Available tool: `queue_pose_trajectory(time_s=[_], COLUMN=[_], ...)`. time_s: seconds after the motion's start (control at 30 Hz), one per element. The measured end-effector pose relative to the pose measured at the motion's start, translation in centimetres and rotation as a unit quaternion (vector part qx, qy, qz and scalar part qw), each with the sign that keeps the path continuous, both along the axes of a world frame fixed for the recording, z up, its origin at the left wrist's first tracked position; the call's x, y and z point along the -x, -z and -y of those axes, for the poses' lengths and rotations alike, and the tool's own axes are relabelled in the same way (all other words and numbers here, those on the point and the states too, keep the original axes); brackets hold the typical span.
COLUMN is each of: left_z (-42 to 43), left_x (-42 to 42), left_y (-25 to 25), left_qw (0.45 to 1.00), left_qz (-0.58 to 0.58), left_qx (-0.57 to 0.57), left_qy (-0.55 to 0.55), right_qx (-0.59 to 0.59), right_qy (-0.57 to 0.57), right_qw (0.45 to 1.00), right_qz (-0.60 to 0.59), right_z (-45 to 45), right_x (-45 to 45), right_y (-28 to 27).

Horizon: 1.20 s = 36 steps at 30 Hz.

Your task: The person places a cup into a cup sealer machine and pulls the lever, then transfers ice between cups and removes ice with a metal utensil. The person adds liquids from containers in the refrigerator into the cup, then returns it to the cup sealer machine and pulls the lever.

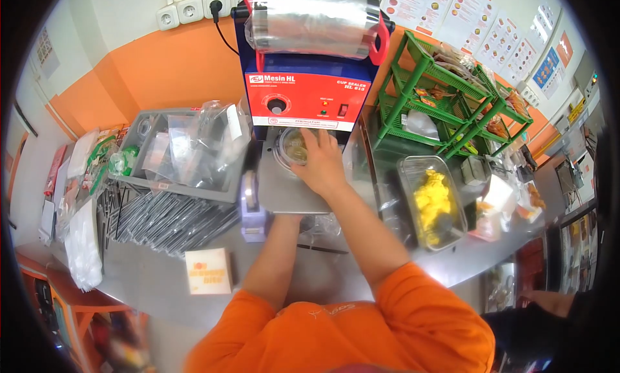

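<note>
The cup sealer (303,95), red, white and blue, stands at the top centre with a roll of clear film (313,21) on it. A round clear cup (292,147) sits in the sealer's metal tray (290,189). My right hand (320,161) rests over the cup's right side, its fingers reaching onto the rim. The forearm of my left arm passes beneath the tray, which hides that hand.
To the left are a grey bin (148,147) of plastic bags, many wrapped straws (168,221) and a small box (208,272). A purple tape dispenser (253,208) stands beside the tray. At right are a yellow-filled container (433,202) and green racks (433,89). Another person's arm (549,302) shows lower right.
</note>
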<state>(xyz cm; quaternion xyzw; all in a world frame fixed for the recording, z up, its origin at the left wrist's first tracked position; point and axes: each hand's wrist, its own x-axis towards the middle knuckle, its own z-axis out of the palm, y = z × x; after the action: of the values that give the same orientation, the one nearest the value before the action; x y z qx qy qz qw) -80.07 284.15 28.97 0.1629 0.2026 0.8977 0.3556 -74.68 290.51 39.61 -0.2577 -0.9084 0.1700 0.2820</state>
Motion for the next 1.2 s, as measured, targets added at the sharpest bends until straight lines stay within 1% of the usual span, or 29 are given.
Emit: queue_pose_trajectory(time_s=[0.03,0.07,0.13,0.17,0.23,0.27,0.33,0.37,0.43,0.47,0.53,0.57,0.63,0.77,0.83,0.9,0.93,0.97,1.03,1.17,1.2], left_z=[0.3,0.5,0.8,0.8,0.7,0.5,0.2,-0.2,-0.5,-0.8,-1.4,-1.7,-2.3,-2.6,-1.9,0.3,1.6,2.7,4.3,5.9,6.5], left_x=[-0.4,-0.4,-0.7,-0.6,-0.1,0.1,0.6,1.0,1.4,1.6,2.1,2.4,2.7,2.9,2.3,1.0,0.4,-0.2,-1.0,-1.8,-2.5], left_y=[-0.4,-0.9,-1.2,-1.0,-0.9,-0.9,-1.1,-1.0,-0.5,-0.2,0.3,0.5,1.2,2.5,2.9,1.2,0.0,-0.5,-1.2,-1.9,-2.3], left_qw=[0.99,0.99,0.992,0.992,0.994,0.995,0.994,0.994,0.995,0.996,0.998,0.998,0.999,1.0,0.999,0.994,0.984,0.984,0.945,0.955,0.959], left_qz=[0.07,0.071,0.048,0.051,0.051,0.05,0.065,0.068,0.064,0.058,0.045,0.039,0.024,0.001,0.028,0.094,0.156,0.154,0.234,0.203,0.206], left_qx=[-0.096,-0.097,-0.084,-0.084,-0.057,-0.06,-0.066,-0.062,-0.059,-0.054,-0.046,-0.041,-0.033,-0.02,-0.028,-0.054,-0.083,-0.081,-0.202,-0.181,-0.15], left_qy=[0.075,0.074,0.08,0.078,0.072,0.07,0.06,0.055,0.047,0.04,0.028,0.021,0.008,-0.013,-0.004,0.012,0.029,0.027,0.104,0.122,0.124], right_qx=[0.035,0.035,0.03,0.03,0.079,0.078,0.05,0.048,0.022,0.021,-0.011,-0.013,-0.021,0.0,-0.021,-0.017,-0.016,-0.013,-0.018,-0.003,-0.008], right_qy=[0.0,-0.001,0.004,0.001,-0.004,-0.007,0.038,0.037,0.066,0.067,0.074,0.076,0.107,0.122,0.112,0.106,0.1,0.099,0.099,0.092,0.09], right_qw=[0.999,0.999,0.998,0.998,0.985,0.985,0.982,0.982,0.987,0.987,0.993,0.993,0.991,0.987,0.986,0.987,0.988,0.988,0.988,0.991,0.993], right_qz=[0.004,0.005,-0.052,-0.049,-0.153,-0.153,-0.18,-0.181,-0.145,-0.144,-0.095,-0.095,-0.076,-0.103,-0.121,-0.117,-0.118,-0.119,-0.118,-0.095,-0.078], right_z=[0.0,0.0,0.2,0.3,0.4,0.5,1.0,1.2,1.6,1.7,1.9,1.8,1.7,1.8,1.7,1.6,1.6,1.7,1.6,1.9,2.2], right_x=[0.0,0.1,0.3,0.5,1.2,1.4,1.4,1.5,1.2,1.1,1.0,1.0,1.4,2.1,2.1,1.9,1.8,1.7,1.6,1.1,0.9], right_y=[-0.2,-0.1,0.5,0.8,1.4,1.7,2.3,2.2,2.0,1.7,1.1,1.0,1.1,1.5,1.8,1.7,1.7,1.7,1.5,0.6,0.5])
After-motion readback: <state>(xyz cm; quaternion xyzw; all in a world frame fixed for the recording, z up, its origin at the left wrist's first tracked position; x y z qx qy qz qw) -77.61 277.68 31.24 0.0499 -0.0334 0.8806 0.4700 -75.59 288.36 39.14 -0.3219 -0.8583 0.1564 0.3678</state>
